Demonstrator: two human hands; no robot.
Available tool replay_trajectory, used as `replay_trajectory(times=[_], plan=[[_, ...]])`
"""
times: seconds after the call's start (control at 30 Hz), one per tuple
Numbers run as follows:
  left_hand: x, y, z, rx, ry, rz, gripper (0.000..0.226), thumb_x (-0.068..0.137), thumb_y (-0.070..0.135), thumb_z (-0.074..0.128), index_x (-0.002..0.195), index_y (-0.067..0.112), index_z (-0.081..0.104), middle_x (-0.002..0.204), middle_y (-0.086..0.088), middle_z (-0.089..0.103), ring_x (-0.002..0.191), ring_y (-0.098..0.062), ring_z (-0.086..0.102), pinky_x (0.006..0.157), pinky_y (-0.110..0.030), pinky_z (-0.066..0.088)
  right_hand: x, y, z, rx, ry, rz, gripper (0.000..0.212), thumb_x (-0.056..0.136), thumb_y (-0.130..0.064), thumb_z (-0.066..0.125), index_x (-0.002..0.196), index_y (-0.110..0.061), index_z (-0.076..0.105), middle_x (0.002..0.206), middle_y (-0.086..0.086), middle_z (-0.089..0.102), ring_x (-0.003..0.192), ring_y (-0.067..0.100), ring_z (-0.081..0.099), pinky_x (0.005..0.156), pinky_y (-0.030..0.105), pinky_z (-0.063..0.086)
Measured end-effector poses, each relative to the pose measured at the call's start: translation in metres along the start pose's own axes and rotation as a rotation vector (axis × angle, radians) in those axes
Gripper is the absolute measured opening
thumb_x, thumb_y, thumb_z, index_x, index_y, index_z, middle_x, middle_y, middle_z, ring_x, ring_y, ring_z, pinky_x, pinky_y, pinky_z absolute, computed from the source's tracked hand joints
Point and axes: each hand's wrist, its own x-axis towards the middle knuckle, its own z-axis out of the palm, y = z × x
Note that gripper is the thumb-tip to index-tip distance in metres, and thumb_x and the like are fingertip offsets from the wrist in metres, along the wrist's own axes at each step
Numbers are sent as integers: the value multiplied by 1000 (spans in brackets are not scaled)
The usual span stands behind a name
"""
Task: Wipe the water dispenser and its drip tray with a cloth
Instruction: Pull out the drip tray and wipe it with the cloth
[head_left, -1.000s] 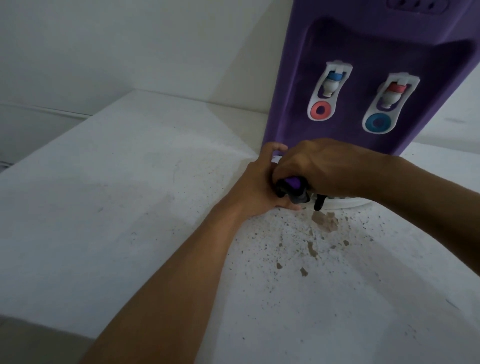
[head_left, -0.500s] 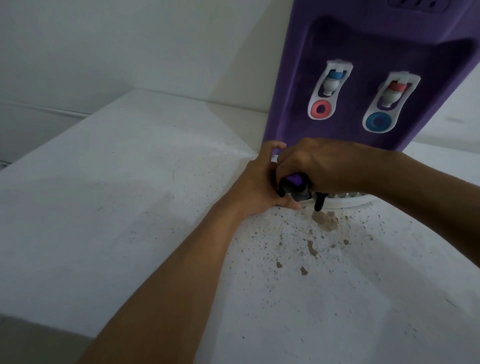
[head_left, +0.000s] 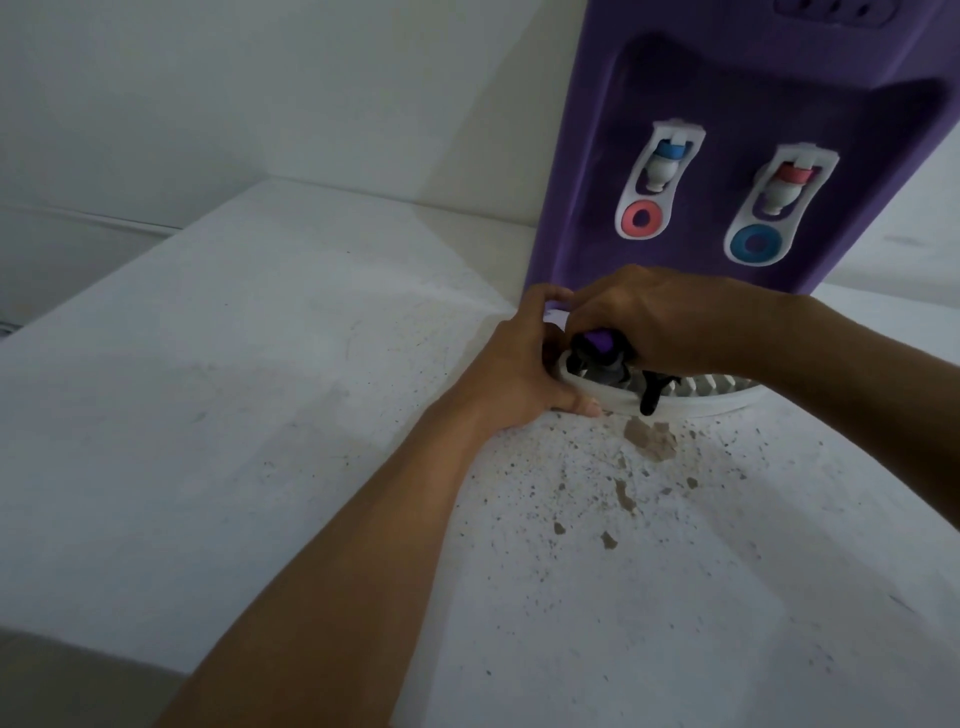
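A purple water dispenser (head_left: 737, 93) with two white taps stands at the upper right on a white counter. At its foot sits the white slatted drip tray (head_left: 711, 400). My left hand (head_left: 524, 374) grips the tray's left rim, thumb under the front edge. My right hand (head_left: 660, 322) is closed on a bunched purple and black cloth (head_left: 602, 351), pressing it onto the left part of the tray. A black end of the cloth hangs over the tray's front rim. Most of the cloth is hidden inside my fist.
The white counter (head_left: 260, 415) is speckled with dark specks and brown chipped patches (head_left: 649, 441) in front of the tray. A white wall rises behind, and the counter's front edge runs along the lower left.
The tray's white rim and slats show more now than before. My right hand with the cloth has shifted slightly left and back. My left hand keeps its hold on the rim.
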Motion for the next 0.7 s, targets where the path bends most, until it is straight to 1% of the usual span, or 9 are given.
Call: replay_trajectory(times=[0.1, 0.13, 0.2, 0.3, 0.4, 0.47, 0.57, 0.63, 0.7], plan=[[-1, 2, 0, 6, 1, 12, 111, 53, 20, 105, 141, 35, 38, 111, 8, 72, 101, -3, 70, 83, -12, 54, -3, 9, 4, 32, -22, 109, 22, 84, -9, 81, 93, -25, 69, 87, -7, 66, 78, 10, 67, 74, 33, 59], [-2, 2, 0, 3, -5, 15, 111, 53, 20, 105, 141, 35, 39, 112, 8, 72, 103, -7, 70, 87, -19, 57, -4, 12, 5, 69, -18, 165, 21, 85, -12, 81, 87, -27, 67, 82, -8, 67, 73, 7, 67, 70, 30, 58], [-3, 3, 0, -1, -22, 15, 109, 54, 20, 105, 141, 35, 41, 109, 10, 73, 101, -7, 71, 92, -26, 59, -5, 19, 7, 157, -1, 265, 19, 84, -19, 81, 81, -30, 66, 74, -9, 68, 65, 4, 66, 60, 23, 52], [-3, 2, 0, -6, -30, 10, 103, 55, 20, 105, 139, 36, 46, 102, 12, 73, 94, -1, 72, 89, -23, 59, -6, 25, 9, 248, 22, 338, 17, 80, -23, 84, 76, -27, 67, 68, -7, 69, 64, 1, 66, 52, 14, 47], [-2, 2, 0, -9, -31, 4, 100, 55, 17, 105, 137, 33, 51, 99, 14, 74, 90, 2, 72, 86, -19, 59, -7, 25, 8, 331, 29, 343, 16, 79, -30, 86, 84, -26, 71, 74, -9, 72, 70, 3, 69, 62, 21, 52], [-2, 2, 0, -6, -31, 7, 99, 55, 15, 104, 137, 31, 53, 100, 13, 74, 91, 2, 73, 87, -21, 60, -7, 25, 7, 355, 31, 321, 17, 80, -32, 86, 87, -27, 72, 75, -12, 72, 73, -1, 68, 65, 21, 50], [-1, 2, 1, 7, -28, 8, 97, 55, 18, 105, 139, 29, 56, 105, 11, 75, 95, -2, 73, 90, -26, 61, -4, 22, 10, 317, 38, 312, 18, 83, -19, 81, 75, -26, 66, 67, -8, 68, 66, 1, 65, 59, 20, 45], [-1, 1, 1, 22, -20, 15, 93, 56, 23, 104, 137, 31, 58, 110, 12, 74, 99, 0, 72, 88, -21, 59, -1, 18, 13, 241, 33, 301, 23, 84, -12, 75, 72, -27, 63, 66, -6, 66, 60, 3, 64, 52, 17, 44], [-1, 0, 0, 27, -17, 21, 88, 57, 27, 104, 134, 34, 61, 112, 14, 75, 100, 3, 71, 84, -14, 56, 1, 15, 15, 150, 23, 281, 26, 86, -9, 71, 73, -30, 61, 70, -6, 66, 59, 7, 63, 52, 20, 47]])
